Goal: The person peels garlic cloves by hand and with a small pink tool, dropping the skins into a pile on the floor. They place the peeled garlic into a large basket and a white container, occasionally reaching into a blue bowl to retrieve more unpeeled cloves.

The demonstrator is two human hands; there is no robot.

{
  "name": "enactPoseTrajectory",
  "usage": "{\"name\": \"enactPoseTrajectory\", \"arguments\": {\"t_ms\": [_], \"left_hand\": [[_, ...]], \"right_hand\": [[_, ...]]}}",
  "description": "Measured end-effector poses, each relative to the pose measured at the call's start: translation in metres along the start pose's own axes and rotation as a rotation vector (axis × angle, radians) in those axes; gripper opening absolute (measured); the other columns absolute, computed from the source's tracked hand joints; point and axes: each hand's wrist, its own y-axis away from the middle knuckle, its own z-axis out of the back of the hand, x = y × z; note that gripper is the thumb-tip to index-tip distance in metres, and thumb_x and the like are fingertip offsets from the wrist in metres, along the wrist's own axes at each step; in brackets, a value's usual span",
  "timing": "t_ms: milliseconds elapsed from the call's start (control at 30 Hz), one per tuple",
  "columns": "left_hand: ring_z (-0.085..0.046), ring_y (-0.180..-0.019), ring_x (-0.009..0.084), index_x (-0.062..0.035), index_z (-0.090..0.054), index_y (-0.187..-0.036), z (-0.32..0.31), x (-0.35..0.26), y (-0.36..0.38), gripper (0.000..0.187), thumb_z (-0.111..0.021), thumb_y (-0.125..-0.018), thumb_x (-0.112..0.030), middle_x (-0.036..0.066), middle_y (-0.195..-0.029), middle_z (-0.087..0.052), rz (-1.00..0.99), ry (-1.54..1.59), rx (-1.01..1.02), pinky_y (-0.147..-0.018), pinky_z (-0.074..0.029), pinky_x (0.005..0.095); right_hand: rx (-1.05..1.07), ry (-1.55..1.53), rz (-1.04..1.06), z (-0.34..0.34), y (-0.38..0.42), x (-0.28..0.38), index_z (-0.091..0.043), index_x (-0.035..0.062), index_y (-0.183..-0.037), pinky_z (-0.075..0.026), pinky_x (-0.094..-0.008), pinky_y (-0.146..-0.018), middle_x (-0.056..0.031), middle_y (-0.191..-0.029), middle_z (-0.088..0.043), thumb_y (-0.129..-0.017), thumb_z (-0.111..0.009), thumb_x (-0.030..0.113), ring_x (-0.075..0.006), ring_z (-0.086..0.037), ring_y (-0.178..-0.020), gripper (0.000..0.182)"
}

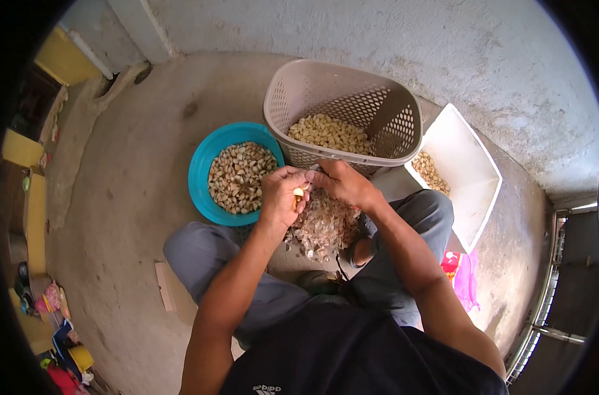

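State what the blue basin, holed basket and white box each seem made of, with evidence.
Blue basin: apparently smooth plastic, from its even colour and rounded rim.
Holed basket: satin plastic, from its moulded-looking lattice.
White box: perhaps foam or plastic, its plain matt faces leaving that open.

- The left grip (284,192) holds a pale clove (299,191), its fingertips against the right grip (342,182).
- Papery skins (320,227) are heaped below, between the legs.
- Blue basin (198,176): skin-covered cloves (241,172).
- Perforated basket (405,125): pale cloves (331,133).
- White box (467,191), tilted: more cloves (430,172).
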Motion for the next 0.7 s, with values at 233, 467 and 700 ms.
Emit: {"name": "enactPoseTrajectory", "arguments": {"t_ms": [233, 467, 700], "left_hand": [[-0.060, -0.053, 0.0157, -0.0019, -0.063, -0.091, 0.003, -0.004, -0.001, 0.009, -0.066, -0.095, -0.010, 0.010, -0.073, -0.061, 0.017, 0.067, -0.005, -0.034, -0.041, 0.0242], [-0.060, -0.053, 0.0146, -0.0001, -0.064, -0.092, -0.003, -0.009, 0.003, 0.010, -0.065, -0.096, -0.009, 0.008, -0.074, -0.061, -0.011, 0.055, 0.005, -0.035, -0.042, 0.0239], [-0.061, -0.053, 0.0146, 0.0008, -0.064, -0.093, -0.001, -0.004, 0.000, 0.011, -0.065, -0.096, -0.010, 0.008, -0.075, -0.062, -0.032, 0.017, 0.012, -0.034, -0.041, 0.0236]], "right_hand": [[-0.046, 0.025, 0.044, -0.007, -0.001, 0.005, -0.060, -0.0072, -0.106, -0.049, -0.0458, -0.075, -0.0294, -0.086, -0.064, -0.103, -0.060, 0.035, -0.0403, -0.064, -0.082, 0.042], [-0.088, 0.016, -0.053, 0.002, 0.005, 0.003, -0.058, -0.0062, -0.109, -0.050, -0.0471, -0.073, -0.0296, -0.085, -0.064, -0.101, -0.063, 0.040, -0.0421, -0.066, -0.081, 0.047], [-0.115, 0.168, 0.039, 0.000, 0.003, 0.007, -0.057, -0.0054, -0.098, -0.050, -0.0512, -0.070, -0.0311, -0.081, -0.063, -0.102, -0.061, 0.039, -0.0498, -0.063, -0.080, 0.045]]}}
